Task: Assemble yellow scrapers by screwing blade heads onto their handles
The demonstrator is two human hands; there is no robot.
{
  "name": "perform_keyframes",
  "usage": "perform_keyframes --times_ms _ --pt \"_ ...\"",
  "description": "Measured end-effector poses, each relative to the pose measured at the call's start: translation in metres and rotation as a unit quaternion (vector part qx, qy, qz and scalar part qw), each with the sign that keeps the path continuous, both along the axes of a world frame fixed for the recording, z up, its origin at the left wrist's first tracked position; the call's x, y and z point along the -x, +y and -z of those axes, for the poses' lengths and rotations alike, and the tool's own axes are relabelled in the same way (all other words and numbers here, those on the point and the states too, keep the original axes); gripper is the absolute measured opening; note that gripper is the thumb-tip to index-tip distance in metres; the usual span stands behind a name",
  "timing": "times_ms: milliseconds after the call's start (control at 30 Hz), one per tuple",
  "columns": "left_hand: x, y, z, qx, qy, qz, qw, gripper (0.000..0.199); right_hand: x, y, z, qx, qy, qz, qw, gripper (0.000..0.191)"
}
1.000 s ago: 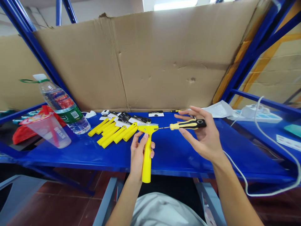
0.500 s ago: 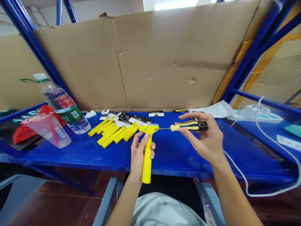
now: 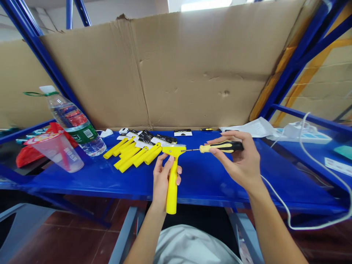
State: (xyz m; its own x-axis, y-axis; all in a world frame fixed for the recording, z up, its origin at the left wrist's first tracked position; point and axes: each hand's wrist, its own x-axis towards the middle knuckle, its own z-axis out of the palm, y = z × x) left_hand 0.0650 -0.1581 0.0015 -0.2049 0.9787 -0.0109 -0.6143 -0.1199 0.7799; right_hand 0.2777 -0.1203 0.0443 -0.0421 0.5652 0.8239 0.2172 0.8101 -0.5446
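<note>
My left hand [image 3: 164, 178] is wrapped round a yellow T-shaped scraper [image 3: 172, 187], its handle pointing down and its head level at the top. In my right hand [image 3: 242, 161] is a yellow and black screwdriver [image 3: 220, 147], held level between thumb and fingers. The shaft's tip meets the right end of the scraper head. Left of the scraper, several yellow handles [image 3: 128, 161] lie side by side on the blue table [image 3: 110, 183]. Behind them are black and white packets [image 3: 145, 137].
A water bottle [image 3: 79, 126] and a plastic cup [image 3: 64, 152] stand at the left. Another screwdriver [image 3: 206, 129] lies at the back, by a white sheet [image 3: 253, 127]. A power strip [image 3: 313, 136] and white cable [image 3: 286, 211] are at the right. Cardboard [image 3: 192, 73] rises behind.
The screwdriver handle has turned slightly about its length, and the right-hand fingers have shifted a little on it. The left hand and scraper look unmoved.
</note>
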Motion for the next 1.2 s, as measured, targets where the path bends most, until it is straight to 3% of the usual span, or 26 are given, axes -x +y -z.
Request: perform_keyframes --times_ms 200,500,700,967,1200 --pt "0.0002 0.0001 0.0005 -0.002 -0.003 -0.001 1.000 0.061 -0.0045 0.0007 0.0003 0.024 -0.004 -0.081 0.996 0.047" --pt "0.0006 0.0013 0.0025 -0.010 -0.005 -0.003 1.000 0.062 0.0004 0.0030 0.0047 0.008 0.002 -0.005 1.000 0.041" --pt "0.0006 0.0019 0.0024 -0.010 -0.005 0.000 1.000 0.061 -0.0041 0.0022 0.0043 0.022 0.007 -0.088 0.996 0.041" --pt "0.0005 0.0032 0.0022 -0.008 0.005 0.005 1.000 0.062 0.0035 -0.0016 0.0024 -0.028 0.007 -0.014 0.999 0.038" --pt "0.0016 0.0027 0.0029 -0.006 0.003 0.002 1.000 0.064 0.0020 0.0060 0.0025 -0.009 0.008 0.070 0.998 0.029"
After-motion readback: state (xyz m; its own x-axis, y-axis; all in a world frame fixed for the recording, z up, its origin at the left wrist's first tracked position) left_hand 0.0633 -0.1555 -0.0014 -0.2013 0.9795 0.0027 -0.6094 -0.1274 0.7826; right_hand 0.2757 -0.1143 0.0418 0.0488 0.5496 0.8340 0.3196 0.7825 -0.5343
